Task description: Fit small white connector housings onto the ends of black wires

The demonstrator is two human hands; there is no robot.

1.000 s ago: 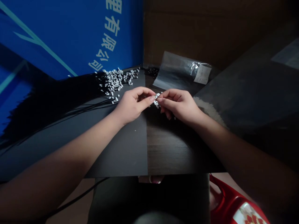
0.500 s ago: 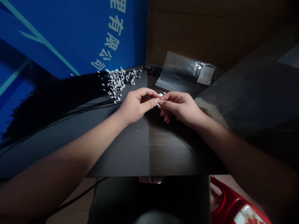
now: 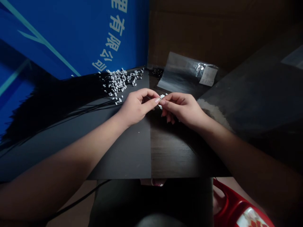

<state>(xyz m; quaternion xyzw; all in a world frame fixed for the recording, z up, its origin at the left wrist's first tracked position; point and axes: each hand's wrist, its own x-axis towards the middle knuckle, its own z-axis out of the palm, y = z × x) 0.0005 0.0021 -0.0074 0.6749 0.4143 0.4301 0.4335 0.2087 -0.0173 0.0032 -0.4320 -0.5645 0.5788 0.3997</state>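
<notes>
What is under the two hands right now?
Under the left hand lies the black mat; under the right hand, the dark wooden table. Both hands pinch small white pieces between them. What lies right beneath the palms is covered.

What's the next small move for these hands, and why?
Probably a small, gentle push of the fingertips toward each other: the left hand and right hand both pinch the small white pieces, tip to tip, just above the table. The fingers hide how the pieces sit.
</notes>
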